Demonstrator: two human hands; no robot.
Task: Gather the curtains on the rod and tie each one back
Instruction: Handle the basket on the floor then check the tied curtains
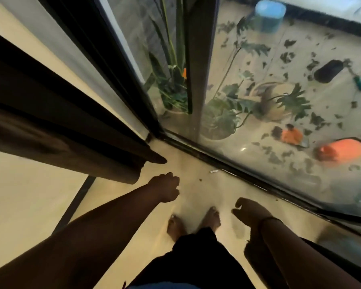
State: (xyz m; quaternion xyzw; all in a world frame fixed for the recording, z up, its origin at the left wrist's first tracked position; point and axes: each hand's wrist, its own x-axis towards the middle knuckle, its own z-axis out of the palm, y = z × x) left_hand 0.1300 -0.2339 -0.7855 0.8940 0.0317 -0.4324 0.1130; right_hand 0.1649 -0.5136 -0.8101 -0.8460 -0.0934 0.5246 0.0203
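Note:
A dark brown curtain (56, 126) hangs in gathered folds at the left, its hem ending just above the floor. My left hand (166, 187) hangs just below and right of that hem, fingers curled, holding nothing and not touching the fabric. My right hand (249, 211) hangs lower on the right, fingers loosely curled and empty, with a thin band at the wrist. The rod and any tie-back are out of view.
A black-framed glass door (200, 65) and its floor track (238, 174) run diagonally ahead of my bare feet (194, 222). Behind the glass stand potted plants (221, 119), orange items (340, 151), a blue bucket (269, 15) and scattered leaves. The floor is cream tile.

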